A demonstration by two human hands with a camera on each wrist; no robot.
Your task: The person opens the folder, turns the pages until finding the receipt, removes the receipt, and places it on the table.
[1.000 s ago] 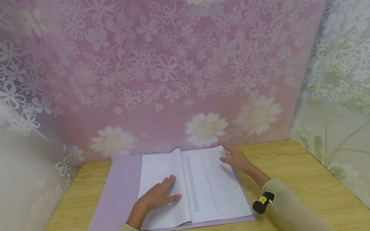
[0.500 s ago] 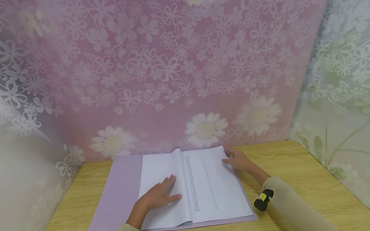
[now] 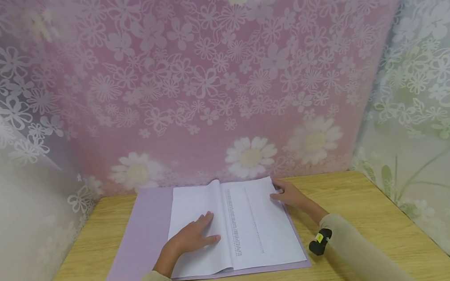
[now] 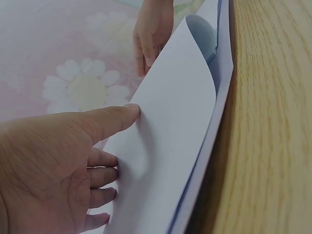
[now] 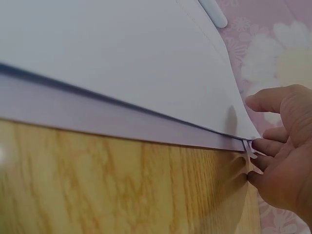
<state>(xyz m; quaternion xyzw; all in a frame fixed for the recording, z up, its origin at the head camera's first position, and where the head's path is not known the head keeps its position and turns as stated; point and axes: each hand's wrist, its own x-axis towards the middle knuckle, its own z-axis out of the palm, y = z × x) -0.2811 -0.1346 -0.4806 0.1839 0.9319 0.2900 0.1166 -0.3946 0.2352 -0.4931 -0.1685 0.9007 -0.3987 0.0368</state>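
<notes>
A lilac folder (image 3: 149,236) lies spread on the table with white pages inside. The left page (image 3: 182,198) is blank and bulges up near the fold; the right page (image 3: 270,225) has columns of small print. My left hand (image 3: 191,238) rests on the left page, fingers extended and thumb apart, as the left wrist view also shows. At the far right corner is my right hand (image 3: 292,195), its fingertips at the edge of pages and cover. In the right wrist view the thumb (image 5: 270,99) stands apart from those fingers, beside a small pale strip (image 5: 249,148) at the corner.
The wooden table (image 3: 347,201) extends on both sides of the folder. A pink flower-printed sheet (image 3: 205,93) rises right behind the folder. Pale printed sheets flank the table at left (image 3: 10,213) and right (image 3: 442,148).
Compared with a second ago, my right hand has shifted very slightly to the right at the folder's corner. My left hand and the pages have kept their place.
</notes>
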